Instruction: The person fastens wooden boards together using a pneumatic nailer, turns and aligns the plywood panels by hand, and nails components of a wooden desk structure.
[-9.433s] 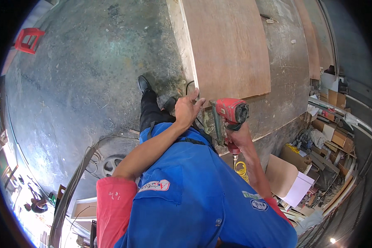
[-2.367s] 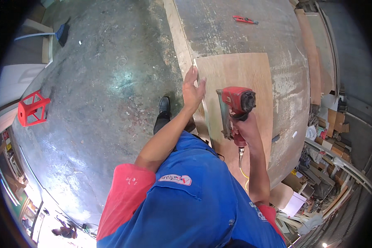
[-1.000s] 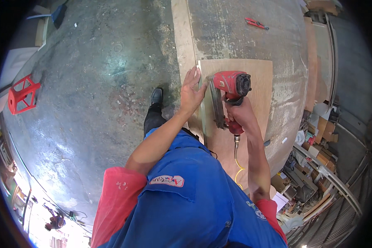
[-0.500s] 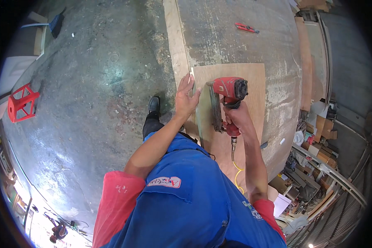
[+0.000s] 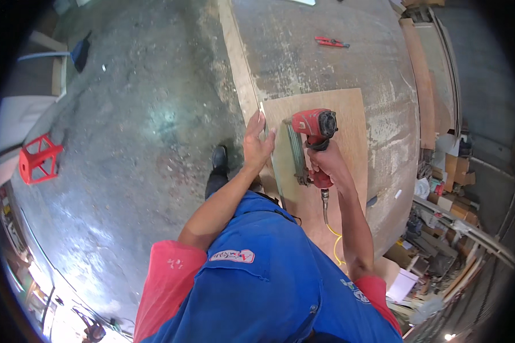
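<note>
A light plywood panel [image 5: 346, 114] lies on the grey, paint-marked worktop, a pale narrow strip along its left edge. My left hand [image 5: 254, 146] rests at that edge near the far left corner, fingers stretched along it and thumb apart. My right hand [image 5: 326, 160] grips a red nail gun [image 5: 312, 123] by its handle; its nose is over the panel's left side, near my left thumb, and whether it touches the wood I cannot tell. A yellow coiled air hose [image 5: 336, 246] runs from the gun's metal coupling down past my right forearm.
Red-handled pliers [image 5: 332, 42] lie beyond the panel. A red stool [image 5: 39, 160] and a broom [image 5: 77, 54] are on the left floor. Boards [image 5: 423, 86] and piled cardboard [image 5: 458, 171] line the right. A co-worker [image 5: 94, 328] shows small at lower left.
Since the oldest frame, the panel under my hands has changed and the gun and both hands are farther forward. Over the last second my hands stayed at the left edge, shifting slightly.
</note>
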